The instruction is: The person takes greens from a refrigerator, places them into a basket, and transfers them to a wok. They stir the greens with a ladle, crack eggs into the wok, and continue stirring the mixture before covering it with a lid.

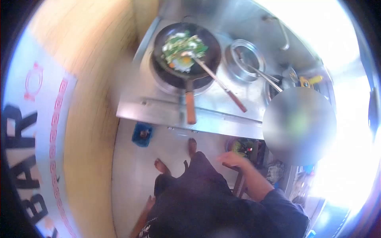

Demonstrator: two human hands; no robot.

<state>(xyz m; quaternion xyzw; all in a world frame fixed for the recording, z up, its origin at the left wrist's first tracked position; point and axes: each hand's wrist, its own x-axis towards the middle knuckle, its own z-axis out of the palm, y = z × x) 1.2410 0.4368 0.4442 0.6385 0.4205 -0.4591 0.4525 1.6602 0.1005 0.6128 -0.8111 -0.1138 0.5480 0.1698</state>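
The steel surface [248, 90] bears a dark wok [212, 47], a long-handled utensil [219, 83] across its rim. Inside lie chopped greens [173, 48]. Well apart, the right hand [233, 159] has a released grip; the left hand's [150, 204] grip, I cannot tell. An egg [184, 61] touches the greens.

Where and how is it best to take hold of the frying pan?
Probably by the wooden handle, fingers wrapped around it, coming from the near side: it points toward the person and ends near the counter's front edge. Keep left of the long utensil, which rests in the frying pan and slants off to the right.
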